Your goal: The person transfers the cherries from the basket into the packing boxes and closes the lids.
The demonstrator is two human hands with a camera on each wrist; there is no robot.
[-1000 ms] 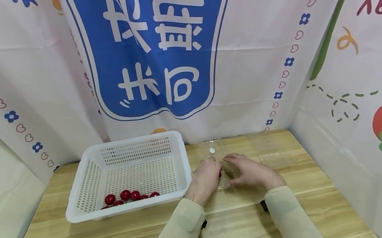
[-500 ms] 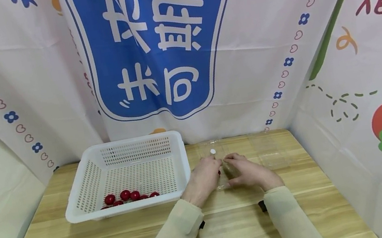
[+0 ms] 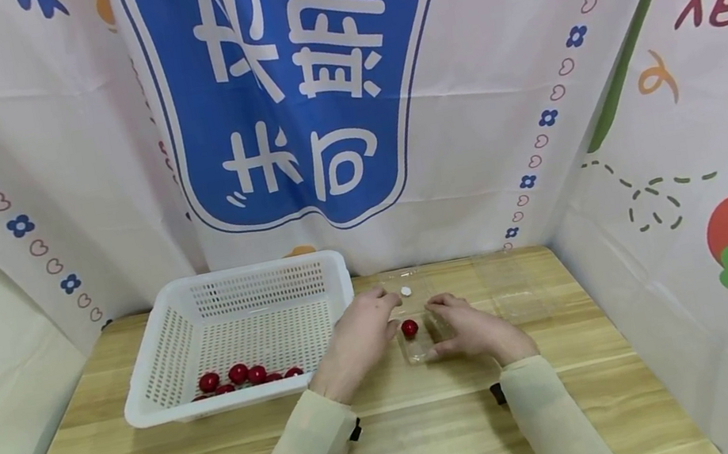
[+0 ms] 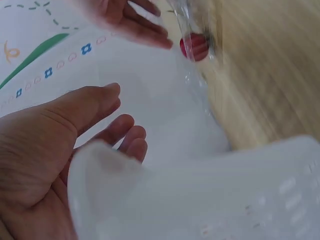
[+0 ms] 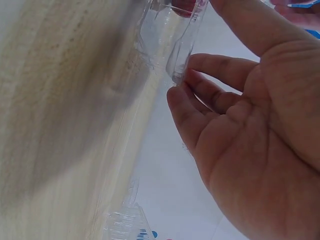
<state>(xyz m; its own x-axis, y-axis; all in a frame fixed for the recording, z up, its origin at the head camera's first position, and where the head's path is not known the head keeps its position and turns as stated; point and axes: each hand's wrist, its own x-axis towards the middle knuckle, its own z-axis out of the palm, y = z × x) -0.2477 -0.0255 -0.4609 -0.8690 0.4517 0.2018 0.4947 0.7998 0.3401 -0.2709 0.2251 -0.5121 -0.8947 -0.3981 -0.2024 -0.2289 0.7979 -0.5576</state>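
Left hand (image 3: 361, 332) is empty, fingers loosely bent and thumb apart, between the clear box and the basket. Right hand (image 3: 473, 327) has fingertips against the side of the clear box (image 3: 422, 355), not visibly clamped. One red fruit (image 3: 410, 328) sits in the box; more red fruits (image 3: 239, 373) lie in the white basket (image 3: 220, 404). Reads as loading fruit, one placed. Next move likely calls for left to fetch another, right steadying the light-looking box.

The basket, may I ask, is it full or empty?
Neither: the basket holds several red fruits along its near side; the rest is bare.
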